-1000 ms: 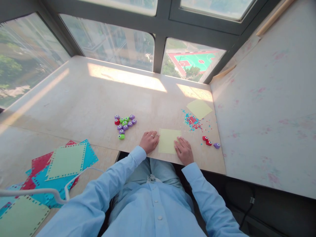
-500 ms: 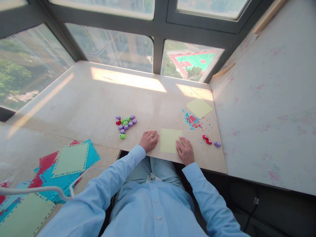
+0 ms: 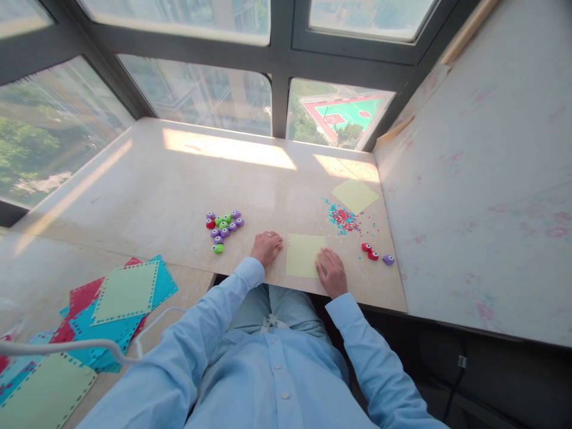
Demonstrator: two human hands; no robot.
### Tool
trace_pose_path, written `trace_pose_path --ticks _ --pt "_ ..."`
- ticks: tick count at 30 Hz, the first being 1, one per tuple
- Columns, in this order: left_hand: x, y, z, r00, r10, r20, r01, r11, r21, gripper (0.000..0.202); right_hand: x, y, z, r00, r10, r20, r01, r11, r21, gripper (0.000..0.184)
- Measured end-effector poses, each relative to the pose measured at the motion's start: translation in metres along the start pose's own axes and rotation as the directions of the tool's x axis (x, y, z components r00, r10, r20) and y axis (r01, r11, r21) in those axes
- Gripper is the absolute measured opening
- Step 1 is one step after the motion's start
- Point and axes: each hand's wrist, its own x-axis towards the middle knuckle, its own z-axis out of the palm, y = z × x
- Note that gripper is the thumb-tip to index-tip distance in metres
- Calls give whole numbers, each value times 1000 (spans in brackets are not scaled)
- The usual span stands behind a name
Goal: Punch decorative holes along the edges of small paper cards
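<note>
At the table's near edge, in the head view, the pale yellow sheet (image 3: 301,255) lies flat between the two hands, small holes showing down its left side. The right hand (image 3: 331,273) rests on the sheet's right edge, fingers loosely stretched and close together, pressing rather than wrapped around anything that shows. The left hand (image 3: 267,248) sits just beside the left edge with fingers curled inward; whether they pinch anything underneath, I cannot tell.

The paper looks light, so uneven pressure from the right hand could skew it or crease that edge, especially with the left side apparently unheld. Being so near the table edge (image 3: 277,281), it might also slip toward the lap. Beyond it, the red and blue confetti (image 3: 344,219) lies loose; a sleeve or draught could scatter it. The red eyed pieces (image 3: 370,251) stand near the right hand, where a careless elbow might knock them
</note>
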Motion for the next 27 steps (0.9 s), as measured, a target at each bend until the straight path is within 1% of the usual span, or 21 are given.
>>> trace_pose_path --ticks 5,12,18,20,22,24,26,27 --pt "2 -2 1 1000 9 -15 -9 1000 -7 11 1 0 1 1000 16 -4 -16 1000 22 29" --pt "5 6 6 1000 11 19 -13 989 146 15 1 1 1 1000 29 -6 -29 998 53 29" --pt "2 11 10 1000 23 18 -25 983 181 15 3 -1 -1 998 22 -52 -17 995 93 27" --pt "2 15 8 1000 25 -8 -23 983 181 15 1 -1 -4 996 33 -79 -22 991 133 27" --pt "6 21 3 997 32 -65 -21 987 159 15 -3 -2 -8 991 66 -113 -46 985 169 27" --pt "16 32 -4 992 31 -124 -19 995 100 14 -12 -1 -13 982 117 -148 -88 978 189 26" --pt "30 45 -9 993 14 -121 -14 1000 1 13 -22 0 -20 968 173 -179 -136 970 201 26" --pt "39 52 -10 996 5 -93 -11 998 -63 14 -27 1 -23 962 197 -190 -157 966 206 25"
